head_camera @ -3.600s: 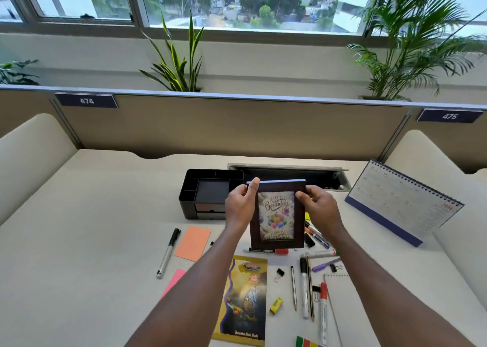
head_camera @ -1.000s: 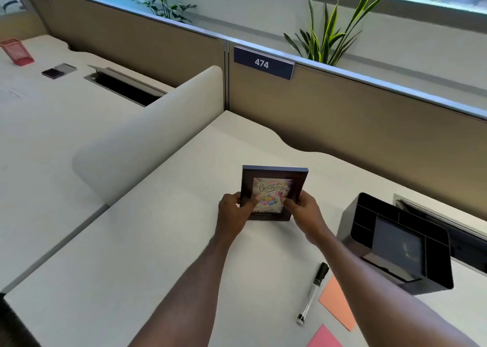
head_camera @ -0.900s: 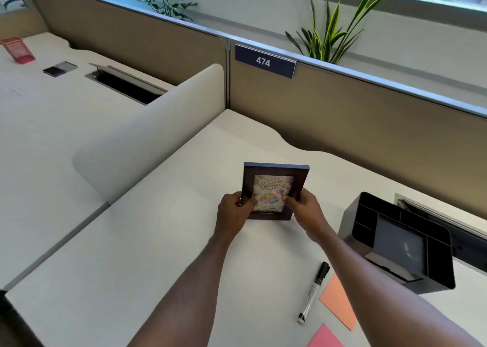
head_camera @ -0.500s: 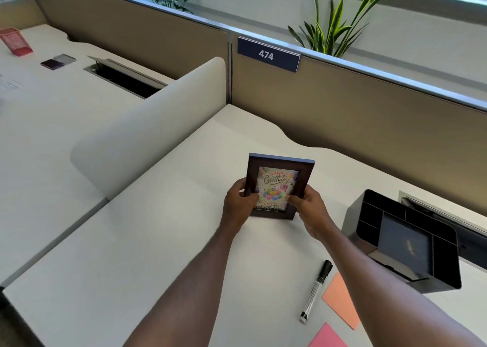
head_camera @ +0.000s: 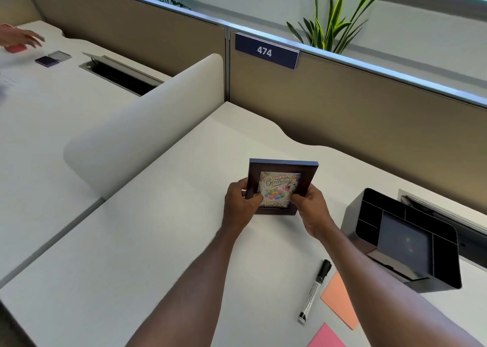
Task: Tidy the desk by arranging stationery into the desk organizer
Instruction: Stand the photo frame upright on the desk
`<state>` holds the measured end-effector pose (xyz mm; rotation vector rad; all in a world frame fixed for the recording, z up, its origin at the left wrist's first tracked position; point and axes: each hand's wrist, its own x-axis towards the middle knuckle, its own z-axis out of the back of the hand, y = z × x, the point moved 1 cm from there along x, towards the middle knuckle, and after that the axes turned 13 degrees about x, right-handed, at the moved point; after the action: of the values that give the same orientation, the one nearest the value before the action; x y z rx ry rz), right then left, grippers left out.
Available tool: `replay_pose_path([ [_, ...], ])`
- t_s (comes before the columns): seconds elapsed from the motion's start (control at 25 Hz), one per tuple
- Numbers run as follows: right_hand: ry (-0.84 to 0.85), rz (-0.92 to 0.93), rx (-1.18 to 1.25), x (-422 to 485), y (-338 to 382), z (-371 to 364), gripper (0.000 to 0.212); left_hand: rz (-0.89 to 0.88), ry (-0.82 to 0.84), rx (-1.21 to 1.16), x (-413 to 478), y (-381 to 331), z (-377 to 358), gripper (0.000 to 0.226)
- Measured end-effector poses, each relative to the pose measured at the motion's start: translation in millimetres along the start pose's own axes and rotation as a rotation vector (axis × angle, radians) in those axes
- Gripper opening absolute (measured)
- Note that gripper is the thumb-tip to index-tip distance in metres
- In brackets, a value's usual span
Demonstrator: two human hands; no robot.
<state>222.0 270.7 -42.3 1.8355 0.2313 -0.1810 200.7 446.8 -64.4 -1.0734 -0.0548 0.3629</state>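
The lower corners of the dark brown picture frame (head_camera: 282, 185) were covered by the two hands gripping it, and the card inside, printed with "Happy Birthday" and balloons, was partly blocked by both thumbs. Whether the frame's bottom edge touched the white desk (head_camera: 158, 241) or hung just above it could not be told. The pink sticky note (head_camera: 326, 337) was cut off by the lower edge of the view, and the orange sticky note (head_camera: 340, 299) was partly hidden behind the right forearm. At the far left, on the neighbouring desk, another person's hand (head_camera: 19, 38) was blurred and cut off, over something red.

The left hand (head_camera: 241, 205) was clamped on the frame's left side, thumb across the front and fingers curled behind. The right hand (head_camera: 312, 209) was closed on the lower right corner in the same way. The frame stood nearly upright, facing the camera, in the middle of the desk.

The black desk organizer (head_camera: 405, 240) sat to the right of the frame, well apart from it, its compartments holding nothing visible. A black-capped marker (head_camera: 315, 291) lay on the desk between the forearms, near the orange note.
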Motion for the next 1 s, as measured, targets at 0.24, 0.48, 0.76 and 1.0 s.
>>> replay_pose_path([
  [0.24,-0.006,-0.009,-0.03,2,0,2,0.045,-0.08,0.04,-0.089,10,-6,-8,0.059],
  [0.48,-0.03,-0.028,-0.029,3,2,-1,0.043,-0.067,-0.012,0.039,15,1,-16,0.043],
  [0.76,-0.027,-0.04,-0.073,8,3,0,0.043,-0.023,0.134,-0.108,21,4,-19,0.038],
  [1.0,-0.005,-0.072,-0.123,16,6,-2,0.044,-0.003,0.153,-0.115,21,13,-21,0.04],
])
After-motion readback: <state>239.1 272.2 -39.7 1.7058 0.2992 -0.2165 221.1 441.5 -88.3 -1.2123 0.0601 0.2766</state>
